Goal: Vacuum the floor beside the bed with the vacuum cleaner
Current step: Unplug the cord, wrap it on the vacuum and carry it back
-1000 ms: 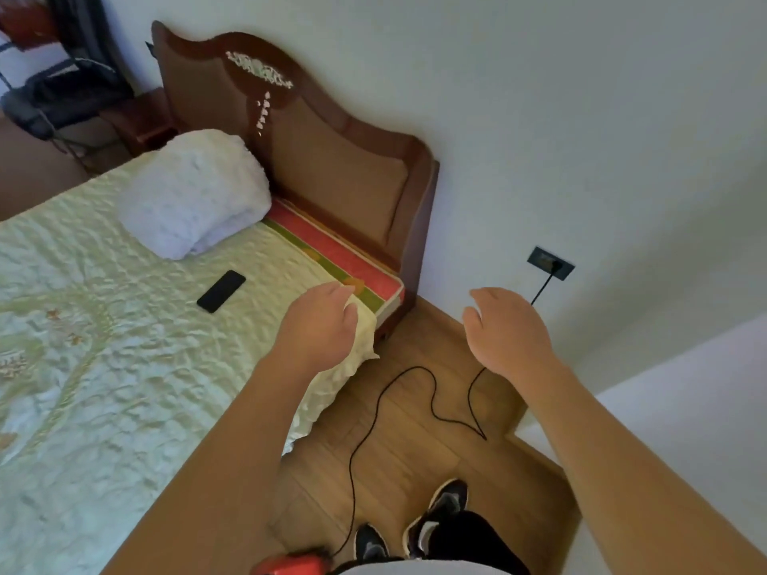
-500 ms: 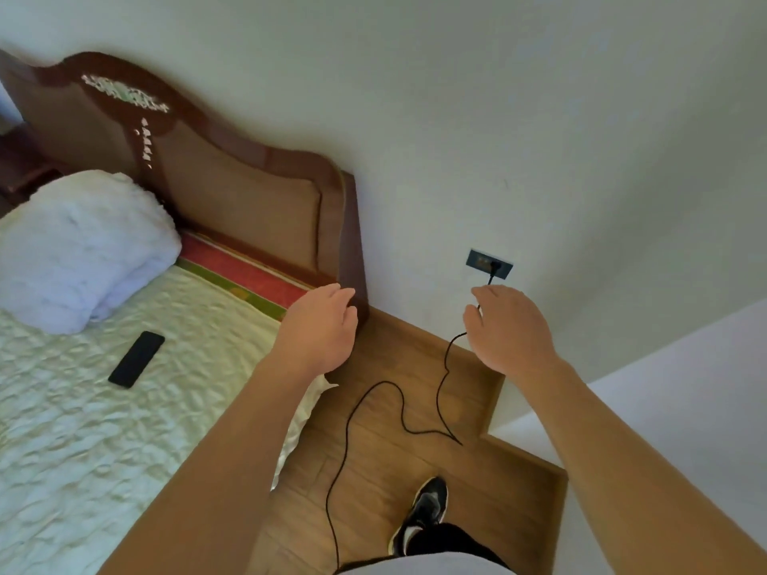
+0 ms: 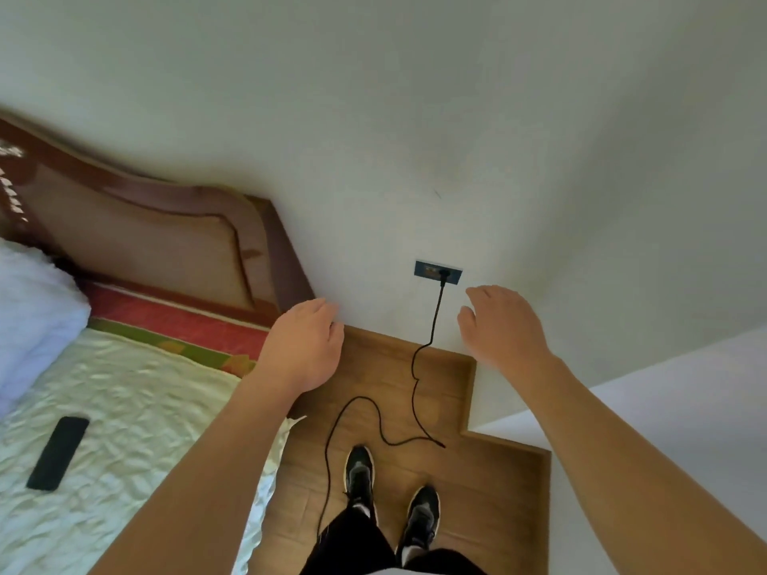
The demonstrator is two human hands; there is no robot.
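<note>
counts: two hands, two shoes, one cord, one socket, one bed, one pillow, one black slab on the bed
left hand (image 3: 305, 346): centre of the frame, over the corner of the bed and the floor, palm down; fingers loosely curved and close together, gripping nothing
right hand (image 3: 504, 329): right of centre, just below and to the right of the socket, palm down; fingers relaxed and slightly apart, thumb out to the left, gripping nothing, apart from the cord
cord (image 3: 438, 309): black, plugged into the socket; its length runs mostly up and down the frame, dropping down the wall to the floor, kinking at a sharp bend right of the shoes, looping back left, then leaving at the lower edge beside the left leg
vacuum cleaner: body outside the frame, so where it points cannot be told; only the cord shows
socket (image 3: 427, 269): dark plate low on the wall (image 3: 373, 118), between the two hands and above them
floor (image 3: 489, 491): wood strip between the bed and a white step at the lower right
bed (image 3: 137, 392): left side, pale quilted cover, wooden headboard (image 3: 145, 234) against the wall
pillow (image 3: 33, 309): white, far left edge
black slab (image 3: 58, 452): flat on the cover, lower left, long axis tilted up to the right
shoes (image 3: 360, 475): black, lower centre, toes toward the wall
</note>
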